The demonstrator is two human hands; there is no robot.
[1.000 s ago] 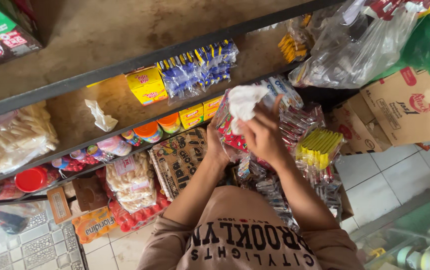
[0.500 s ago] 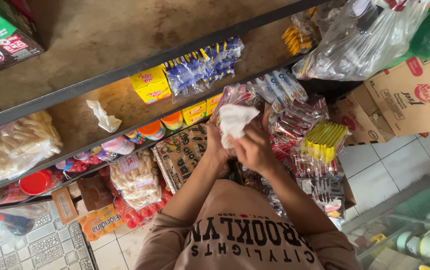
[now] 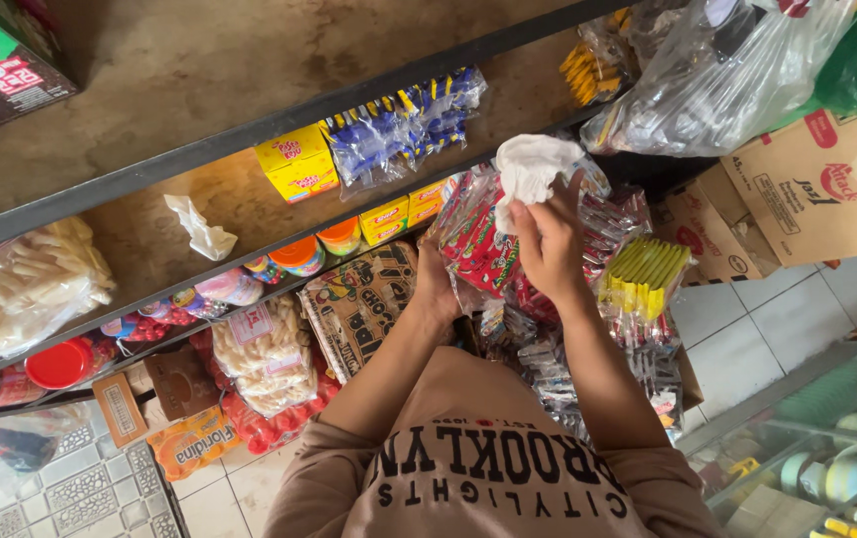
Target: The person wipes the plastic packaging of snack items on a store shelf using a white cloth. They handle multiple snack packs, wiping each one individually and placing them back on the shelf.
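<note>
A white cloth (image 3: 533, 164) was pressed by the right hand (image 3: 546, 244) against a clear bag of red snack packets (image 3: 478, 244), which was held from below by the left hand (image 3: 436, 289), in front of the middle shelf (image 3: 199, 214) of a stocked shop rack. The fingers of the right hand were closed on the cloth; those of the left were wrapped about the bag's lower edge, though most of them were hidden behind it. The wiping appeared to be under way rather than finished: the cloth was bunched at the bag's top right corner, and the remainder of the plastic had seemingly yet to be covered. The bag was seen crinkled and glossy, tightly filled with red wrappers. A crumpled white tissue (image 3: 201, 227) was left lying on the dusty shelf to the left, well apart from a yellow box (image 3: 297, 164).
</note>
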